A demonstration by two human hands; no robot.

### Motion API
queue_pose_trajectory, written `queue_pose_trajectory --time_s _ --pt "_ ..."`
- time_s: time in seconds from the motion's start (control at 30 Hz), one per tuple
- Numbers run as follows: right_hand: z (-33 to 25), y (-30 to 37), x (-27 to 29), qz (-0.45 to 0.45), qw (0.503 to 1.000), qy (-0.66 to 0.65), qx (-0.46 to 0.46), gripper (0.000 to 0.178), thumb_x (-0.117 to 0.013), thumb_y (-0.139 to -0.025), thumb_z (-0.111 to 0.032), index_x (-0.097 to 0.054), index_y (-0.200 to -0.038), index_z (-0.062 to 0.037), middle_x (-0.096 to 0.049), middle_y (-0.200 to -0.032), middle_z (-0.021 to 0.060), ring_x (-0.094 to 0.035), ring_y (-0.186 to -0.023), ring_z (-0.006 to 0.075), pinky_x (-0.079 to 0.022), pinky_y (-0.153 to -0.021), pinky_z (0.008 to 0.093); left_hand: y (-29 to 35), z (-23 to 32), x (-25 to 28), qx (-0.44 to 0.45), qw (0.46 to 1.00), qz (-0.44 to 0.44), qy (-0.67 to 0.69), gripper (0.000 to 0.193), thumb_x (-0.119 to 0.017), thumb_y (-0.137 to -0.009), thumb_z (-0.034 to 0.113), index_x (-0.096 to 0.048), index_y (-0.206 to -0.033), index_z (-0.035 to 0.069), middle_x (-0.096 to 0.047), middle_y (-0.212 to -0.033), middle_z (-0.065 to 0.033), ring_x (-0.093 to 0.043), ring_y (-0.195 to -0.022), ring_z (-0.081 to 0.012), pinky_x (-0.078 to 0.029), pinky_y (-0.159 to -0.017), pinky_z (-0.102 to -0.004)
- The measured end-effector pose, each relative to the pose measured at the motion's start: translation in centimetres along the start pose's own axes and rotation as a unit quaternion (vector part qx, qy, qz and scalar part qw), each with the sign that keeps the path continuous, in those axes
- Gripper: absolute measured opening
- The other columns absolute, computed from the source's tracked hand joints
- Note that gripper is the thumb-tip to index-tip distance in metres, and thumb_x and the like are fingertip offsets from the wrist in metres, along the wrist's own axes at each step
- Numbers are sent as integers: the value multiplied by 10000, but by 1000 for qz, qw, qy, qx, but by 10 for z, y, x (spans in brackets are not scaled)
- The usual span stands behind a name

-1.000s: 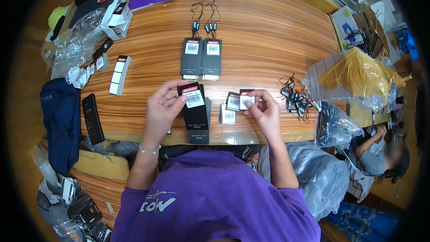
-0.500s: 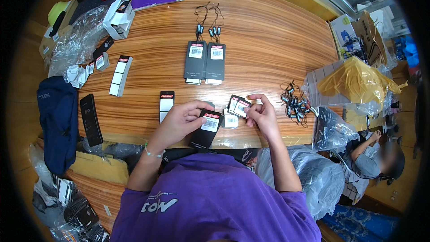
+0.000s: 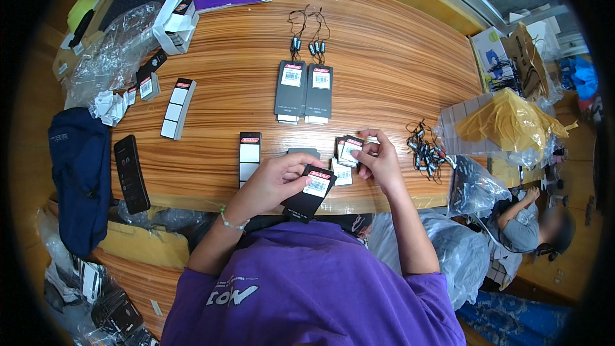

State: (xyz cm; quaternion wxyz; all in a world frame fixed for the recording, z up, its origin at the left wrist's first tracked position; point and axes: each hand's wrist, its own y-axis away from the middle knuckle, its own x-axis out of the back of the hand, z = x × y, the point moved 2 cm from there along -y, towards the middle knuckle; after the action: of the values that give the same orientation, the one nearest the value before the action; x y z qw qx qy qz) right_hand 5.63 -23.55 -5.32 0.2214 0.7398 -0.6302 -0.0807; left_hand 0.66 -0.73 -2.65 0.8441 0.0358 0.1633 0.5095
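Note:
My left hand is closed on a few black hang tags, each with a red-and-white label at the top. They tilt over the table's front edge, slightly fanned. My right hand pinches a small black-topped white tag between thumb and fingers. Other small tags overlap under it. Just below lies a small stack of white barcode labels. Behind my left fingers a grey card is partly hidden. A long black-and-white tag strip lies beside my left hand, its lower end partly covered.
Two dark hang-tag stacks with black strings lie farther back. A tangle of black strings is at the right, near a plastic-wrapped box. On the left are a phone, a navy pouch and another strip stack. Another person sits at far right.
The whole view has shifted slightly, moving the table things rightward. The tags in my left hand are tilted more and fanned apart a little. My right hand still pinches the small tag.

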Motion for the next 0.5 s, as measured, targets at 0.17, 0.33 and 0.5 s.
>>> queue_pose_trajectory --time_s 0.17,0.33,0.5 --pt "-2 8 3 -26 999 -43 19 400 -632 -775 27 -489 -1148 -8 -538 -665 -5 -476 -458 57 -343 -389 176 2 -3 5 -9 1000 6 7 259 -504 -854 -45 -532 -1110 -13 -630 -921 -54 -590 -848 -72 -463 -709 -186" --pt "3 30 -10 -20 986 126 107 302 -646 -767 5 -572 -1059 0 -551 -689 -7 -503 -557 50 -398 -475 217 3 5 3 -13 1000 16 4 258 -504 -852 -49 -538 -1105 -15 -623 -915 -47 -585 -846 -66 -458 -705 -183" --pt "-7 38 -14 67 930 287 221 316 -681 -740 -102 -596 -1030 -7 -525 -667 80 -509 -569 155 -428 -541 261 2 5 3 21 999 24 -4 258 -518 -839 -57 -546 -1093 -28 -624 -985 -77 -604 -884 -97 -480 -770 -207"
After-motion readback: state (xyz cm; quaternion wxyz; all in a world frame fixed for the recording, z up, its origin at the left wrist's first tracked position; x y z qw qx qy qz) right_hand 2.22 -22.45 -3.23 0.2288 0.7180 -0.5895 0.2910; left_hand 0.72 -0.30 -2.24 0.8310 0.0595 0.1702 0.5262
